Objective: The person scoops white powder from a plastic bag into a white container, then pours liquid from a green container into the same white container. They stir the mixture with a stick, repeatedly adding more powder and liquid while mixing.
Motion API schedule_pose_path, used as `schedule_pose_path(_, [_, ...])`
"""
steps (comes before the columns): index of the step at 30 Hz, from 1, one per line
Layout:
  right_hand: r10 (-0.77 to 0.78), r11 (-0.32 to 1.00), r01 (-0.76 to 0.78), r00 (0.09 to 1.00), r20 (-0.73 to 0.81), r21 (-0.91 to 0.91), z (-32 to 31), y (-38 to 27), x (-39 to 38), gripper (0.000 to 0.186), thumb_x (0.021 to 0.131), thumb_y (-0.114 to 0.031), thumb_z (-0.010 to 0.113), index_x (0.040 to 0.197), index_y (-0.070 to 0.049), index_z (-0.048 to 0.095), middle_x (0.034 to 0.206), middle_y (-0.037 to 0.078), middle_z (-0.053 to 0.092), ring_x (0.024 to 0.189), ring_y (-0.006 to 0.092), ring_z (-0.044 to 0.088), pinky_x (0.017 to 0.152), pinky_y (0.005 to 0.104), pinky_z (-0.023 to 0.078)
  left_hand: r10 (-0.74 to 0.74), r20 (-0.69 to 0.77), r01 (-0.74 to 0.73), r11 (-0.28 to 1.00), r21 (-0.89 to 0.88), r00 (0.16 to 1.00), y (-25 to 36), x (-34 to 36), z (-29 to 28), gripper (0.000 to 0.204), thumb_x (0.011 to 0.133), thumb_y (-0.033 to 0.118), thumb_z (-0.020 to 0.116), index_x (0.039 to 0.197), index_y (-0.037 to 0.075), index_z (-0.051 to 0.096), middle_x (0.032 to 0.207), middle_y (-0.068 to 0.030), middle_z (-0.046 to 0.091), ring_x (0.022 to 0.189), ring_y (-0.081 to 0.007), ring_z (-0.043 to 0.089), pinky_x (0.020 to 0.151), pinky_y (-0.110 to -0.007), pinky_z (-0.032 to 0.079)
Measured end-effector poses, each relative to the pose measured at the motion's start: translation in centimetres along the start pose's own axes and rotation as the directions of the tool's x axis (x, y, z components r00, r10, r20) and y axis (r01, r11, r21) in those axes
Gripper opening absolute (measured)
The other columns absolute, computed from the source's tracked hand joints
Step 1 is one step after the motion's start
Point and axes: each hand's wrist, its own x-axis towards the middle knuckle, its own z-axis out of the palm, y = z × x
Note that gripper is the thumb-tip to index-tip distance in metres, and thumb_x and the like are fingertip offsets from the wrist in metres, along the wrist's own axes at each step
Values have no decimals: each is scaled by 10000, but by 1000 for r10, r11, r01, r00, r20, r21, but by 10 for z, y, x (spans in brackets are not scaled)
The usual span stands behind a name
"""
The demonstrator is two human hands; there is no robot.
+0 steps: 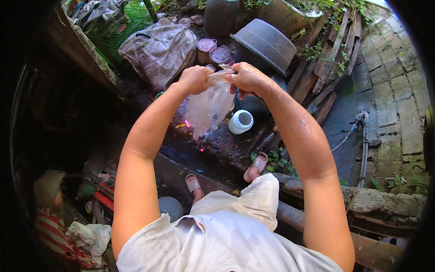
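Stretched out in front of me, both hands hold a thin, clear plastic bag (209,106) by its upper edge, and it hangs down between them. My left hand (196,80) is closed on the bag's left top corner. On the other side my right hand (246,79) pinches the top right part, with some fingers curled below. Under the right hand, a white plastic jar (240,122) lies tilted on the dark ground with its round mouth showing. Behind the hands stand two lidded paint cans (207,45) with stained tops.
A large grey basin (267,43) leans at the back, beside a dark container (220,17). To the left lies a bulky whitish sack (158,52). Wooden planks (333,50) are piled along the right, near a block wall (394,90) with a pipe (364,149). Crumpled bags (90,238) lie lower left.
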Motion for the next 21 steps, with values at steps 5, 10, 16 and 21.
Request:
schedule_pose_path(5, [22,1000,-22,999,-42,-1,-11,-7,-2,296,1126,-243,616,1248,15,692,838,107,783,519,141,677,398,289,446,-115,10,73,552,-831,993,-20,2,30,206,898,138,878,1039,11,798,907,17,731,865,-79,647,824,-304,570])
schedule_pose_path(10, [18,998,-14,997,-81,56,-23,13,4,287,1123,-239,631,1190,34,689,807,120,783,504,169,687,381,316,446,31,-57,-64,621,-781,998,9,4,23,381,788,-21,908,1141,-2,767,977,-30,770,892,-111,687,855,-331,588])
schedule_pose_path(16, [38,999,-41,994,-100,-24,-19,7,5,279,1127,-243,631,1187,13,723,774,93,775,501,151,676,390,322,454,-29,24,37,712,-701,999,-4,16,19,291,866,32,890,1131,4,773,957,-4,755,857,-104,668,793,-327,574])
schedule_pose_path(21, [22,1000,-21,992,-127,7,-24,9,9,297,1131,-253,626,1244,-20,771,781,81,781,494,141,659,404,317,464,-50,-43,7,724,-689,998,1,11,5,193,936,87,854,1092,7,776,932,-2,742,848,-101,652,779,-327,566])
